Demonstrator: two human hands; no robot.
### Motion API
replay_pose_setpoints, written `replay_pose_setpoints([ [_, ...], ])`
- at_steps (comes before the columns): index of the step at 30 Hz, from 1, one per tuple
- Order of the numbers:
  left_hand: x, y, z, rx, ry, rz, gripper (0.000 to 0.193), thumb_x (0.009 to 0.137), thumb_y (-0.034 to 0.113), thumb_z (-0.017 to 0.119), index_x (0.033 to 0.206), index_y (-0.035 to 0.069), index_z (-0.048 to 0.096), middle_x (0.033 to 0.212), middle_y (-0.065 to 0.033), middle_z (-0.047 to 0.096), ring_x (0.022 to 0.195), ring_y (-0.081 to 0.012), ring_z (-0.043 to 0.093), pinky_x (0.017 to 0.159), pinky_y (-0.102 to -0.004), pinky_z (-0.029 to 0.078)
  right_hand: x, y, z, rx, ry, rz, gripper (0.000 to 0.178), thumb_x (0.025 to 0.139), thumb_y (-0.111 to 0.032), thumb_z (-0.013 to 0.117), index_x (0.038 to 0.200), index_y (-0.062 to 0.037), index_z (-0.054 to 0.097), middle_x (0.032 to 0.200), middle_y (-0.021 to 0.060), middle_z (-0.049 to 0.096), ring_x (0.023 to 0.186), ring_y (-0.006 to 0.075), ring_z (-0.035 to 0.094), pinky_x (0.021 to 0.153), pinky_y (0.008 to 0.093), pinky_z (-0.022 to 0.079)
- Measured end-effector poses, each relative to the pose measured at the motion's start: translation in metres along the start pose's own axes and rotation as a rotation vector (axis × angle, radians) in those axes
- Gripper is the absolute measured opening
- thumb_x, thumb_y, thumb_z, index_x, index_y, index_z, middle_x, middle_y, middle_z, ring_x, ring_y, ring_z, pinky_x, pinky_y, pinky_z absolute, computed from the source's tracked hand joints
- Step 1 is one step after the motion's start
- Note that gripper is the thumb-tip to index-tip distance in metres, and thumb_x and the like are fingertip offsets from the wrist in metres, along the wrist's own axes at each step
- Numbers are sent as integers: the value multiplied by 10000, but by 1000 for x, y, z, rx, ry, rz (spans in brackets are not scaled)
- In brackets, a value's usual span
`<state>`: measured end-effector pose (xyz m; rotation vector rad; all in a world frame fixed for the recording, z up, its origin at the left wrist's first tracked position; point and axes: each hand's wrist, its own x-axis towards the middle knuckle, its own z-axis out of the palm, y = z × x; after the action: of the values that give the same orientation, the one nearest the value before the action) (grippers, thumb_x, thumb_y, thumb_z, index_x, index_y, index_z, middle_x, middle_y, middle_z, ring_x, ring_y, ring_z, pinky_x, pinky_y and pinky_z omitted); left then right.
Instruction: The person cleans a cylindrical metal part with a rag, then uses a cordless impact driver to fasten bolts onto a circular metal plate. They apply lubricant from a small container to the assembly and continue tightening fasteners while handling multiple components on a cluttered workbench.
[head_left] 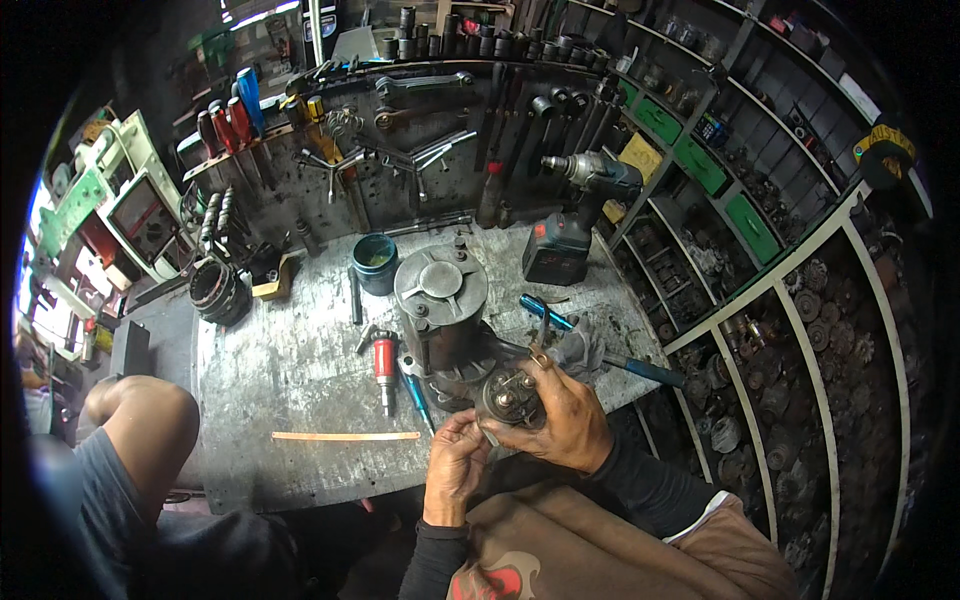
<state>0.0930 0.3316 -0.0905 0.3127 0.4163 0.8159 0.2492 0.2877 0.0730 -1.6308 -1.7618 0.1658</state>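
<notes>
A starter motor (441,284) stands upright on the bench, its round grey end cover facing up. Against its near right side is a cylindrical solenoid (512,398) with metal studs and nuts on its top face. My right hand (568,420) wraps around the solenoid from the right, thumb along its near side. At the solenoid's lower left edge, my left hand (458,458) is closed in a pinch. What lies between those fingertips is too small to make out. A blue pen-shaped tool (416,398) lies just left of the motor, beside a red-handled impact driver (384,365).
A copper-coloured strip (345,436) lies on the metal-topped bench (250,400). Behind the motor are a blue-green cup (375,262) and a cordless impact wrench (590,175). A hammer (640,370) lies at right. Another person's bent arm (150,430) is at left.
</notes>
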Motion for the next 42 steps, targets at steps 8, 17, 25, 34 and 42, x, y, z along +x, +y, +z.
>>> replay_pose_setpoints([
  [8,9,11,-7,47,-142,-58,125,1044,105,613,1109,9,660,1063,-76,717,924,-158,680,869,-302,562,0,-2,4,-12,74,-49,724,817,-401,869,1253,70,535,1104,259,664,944,429,731,758,450,610],
  [17,-14,65,32,793,202,410,84,993,52,676,1042,-9,707,928,-62,699,800,-143,662,774,-295,560,-34,20,14,100,50,70,1026,763,-459,900,1465,74,376,1382,301,505,1323,448,527,1092,471,464],
  [25,46,140,108,1122,-199,714,1295,574,355,1016,1587,30,278,1460,-183,524,1321,-281,534,1122,-412,432,-65,25,92,237,228,307,1006,760,-512,876,1470,25,407,1314,278,576,1176,448,615,995,501,503],
  [34,50,106,188,985,109,873,688,674,87,904,1275,-57,602,1069,-129,713,932,-224,696,915,-347,554,-33,60,38,227,294,3,921,742,-476,868,1384,66,492,1161,259,606,1020,421,662,892,483,555],
  [42,22,30,248,881,397,741,585,828,127,833,1333,-38,587,1140,-105,646,987,-186,623,853,-312,526,-45,98,-118,66,77,-100,783,625,-508,885,1144,29,648,927,161,698,830,328,711,756,422,545],
])
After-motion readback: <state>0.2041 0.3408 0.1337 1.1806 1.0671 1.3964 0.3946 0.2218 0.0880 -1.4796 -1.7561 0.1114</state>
